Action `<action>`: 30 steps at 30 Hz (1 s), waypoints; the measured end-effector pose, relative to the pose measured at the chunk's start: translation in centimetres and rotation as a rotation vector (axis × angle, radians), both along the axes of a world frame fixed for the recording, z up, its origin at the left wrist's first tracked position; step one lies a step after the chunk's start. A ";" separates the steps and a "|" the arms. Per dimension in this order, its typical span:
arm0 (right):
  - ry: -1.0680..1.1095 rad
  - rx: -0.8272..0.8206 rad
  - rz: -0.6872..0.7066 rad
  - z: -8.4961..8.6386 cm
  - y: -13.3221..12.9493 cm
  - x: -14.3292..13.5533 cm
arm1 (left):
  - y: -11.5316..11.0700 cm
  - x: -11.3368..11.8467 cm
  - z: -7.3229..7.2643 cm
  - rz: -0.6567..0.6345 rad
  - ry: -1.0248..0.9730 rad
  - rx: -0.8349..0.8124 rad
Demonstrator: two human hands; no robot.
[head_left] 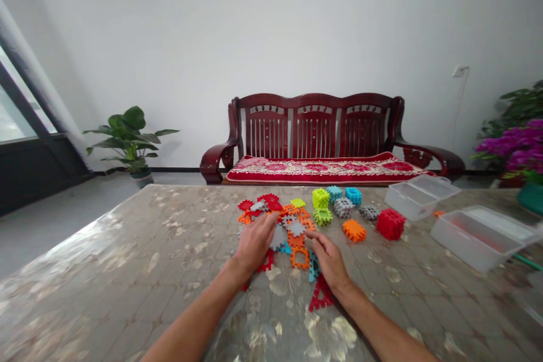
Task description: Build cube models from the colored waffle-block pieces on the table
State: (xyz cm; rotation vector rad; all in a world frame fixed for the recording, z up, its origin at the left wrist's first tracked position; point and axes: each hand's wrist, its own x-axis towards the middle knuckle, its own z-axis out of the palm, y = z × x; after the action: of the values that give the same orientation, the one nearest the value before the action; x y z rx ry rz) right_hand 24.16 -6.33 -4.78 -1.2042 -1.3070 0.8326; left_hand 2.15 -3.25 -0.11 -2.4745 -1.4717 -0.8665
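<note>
Loose interlocking plastic tiles with notched edges lie in a mixed pile on the table. My left hand [257, 242] reaches palm down over the pile's left side, its fingers stretched out and covering some tiles. Across from it, my right hand [330, 260] has its fingers curled together at the pile's right edge, beside an orange tile [296, 240] and a grey tile [297, 228]; anything in them is hidden. A square orange frame tile [300, 258] lies between the hands. Below the right hand is a red triangular tile [320, 296], partly covered by the wrist.
Sorted stacks stand right of the pile: yellow-green [320, 198], blue [353, 195], grey [343, 207], orange [354, 230] and red [391, 224]. Farther right are two clear plastic boxes [409, 201] with lids up. A wooden bench [314, 124] is behind the patterned table [127, 260].
</note>
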 end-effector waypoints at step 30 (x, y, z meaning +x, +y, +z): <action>-0.228 0.101 -0.046 -1.5 1.4 2.4 | -3.2 5.2 -1.9 -0.210 0.149 -0.262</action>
State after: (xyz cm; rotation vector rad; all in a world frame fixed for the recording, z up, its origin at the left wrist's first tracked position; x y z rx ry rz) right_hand 26.58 -4.92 -6.31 -1.2707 -1.4810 0.6021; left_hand 7.36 -6.47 -1.98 -2.8540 -1.3711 -0.5311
